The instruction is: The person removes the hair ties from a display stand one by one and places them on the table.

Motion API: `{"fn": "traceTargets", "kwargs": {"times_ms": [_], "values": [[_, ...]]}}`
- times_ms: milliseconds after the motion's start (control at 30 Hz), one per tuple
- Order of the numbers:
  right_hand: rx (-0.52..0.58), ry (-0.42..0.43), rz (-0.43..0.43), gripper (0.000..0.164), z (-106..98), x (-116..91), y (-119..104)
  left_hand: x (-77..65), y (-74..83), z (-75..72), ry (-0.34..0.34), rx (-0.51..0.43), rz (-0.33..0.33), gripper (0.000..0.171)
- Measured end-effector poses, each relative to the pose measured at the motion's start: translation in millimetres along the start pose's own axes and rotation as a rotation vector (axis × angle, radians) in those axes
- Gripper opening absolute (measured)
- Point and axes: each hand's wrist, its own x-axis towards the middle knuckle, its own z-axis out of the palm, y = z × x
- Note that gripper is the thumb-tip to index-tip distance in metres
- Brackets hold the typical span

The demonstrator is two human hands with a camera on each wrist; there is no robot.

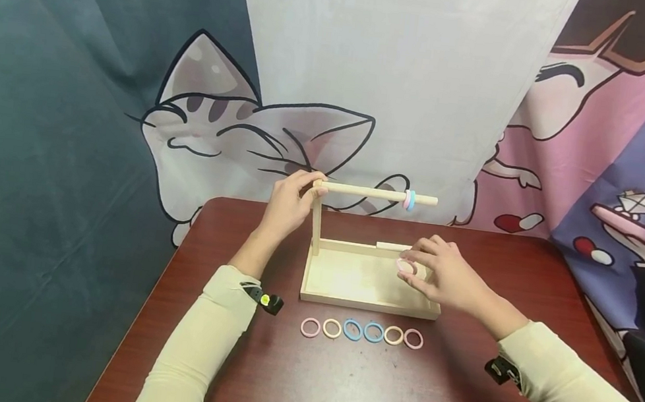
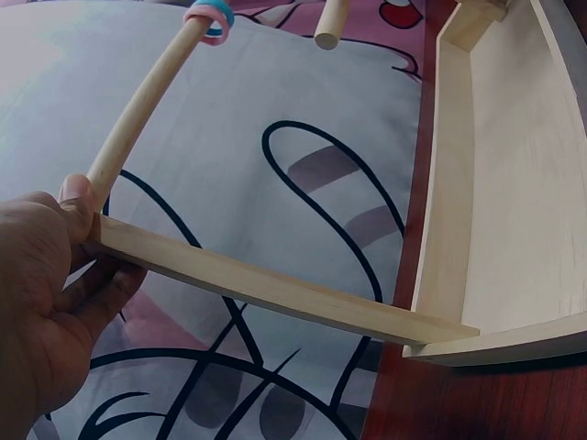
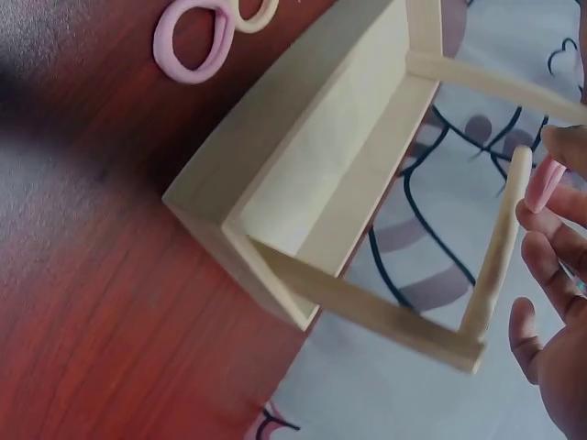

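Note:
My left hand (image 1: pixel 291 203) grips the top corner of a wooden stand, where an upright post (image 2: pixel 266 280) meets a long horizontal dowel (image 1: pixel 362 191). A pink hair tie (image 1: pixel 407 200) and a blue hair tie (image 1: pixel 411 200) hang side by side near that dowel's free end. In my right hand (image 1: pixel 440 271), thumb and fingers pinch another pink hair tie (image 3: pixel 544 186). It is close to the tip of a second, lower dowel (image 3: pixel 500 238); I cannot tell whether they touch. The right hand partly hides this lower arm in the head view.
The stand's shallow wooden tray (image 1: pixel 370 306) sits on a dark red table (image 1: pixel 337 388). In front of it lies a row of several pink, cream and blue hair ties, including a blue hair tie (image 1: pixel 346 326). A printed cloth (image 1: pixel 409 71) hangs behind the table.

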Motion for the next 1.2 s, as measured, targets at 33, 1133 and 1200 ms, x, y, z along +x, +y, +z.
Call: {"fn": "traceTargets", "kwargs": {"times_ms": [33, 1133, 1200], "values": [[-0.014, -0.005, -0.017, 0.03, 1.4, 0.1, -2.4, 0.0, 0.1, 0.0, 0.001, -0.003, 0.001, 0.027], [-0.038, -0.145, -0.281, 0.033, 83.7, -8.1, -82.5, -2.2, 1.0, -0.2, 0.003, -0.012, 0.009, 0.029], [-0.043, -0.158, -0.288, 0.034, 88.5, -7.1, -86.4, -1.9, 1.4, -0.6, 0.007, -0.013, 0.008, 0.027]]}}
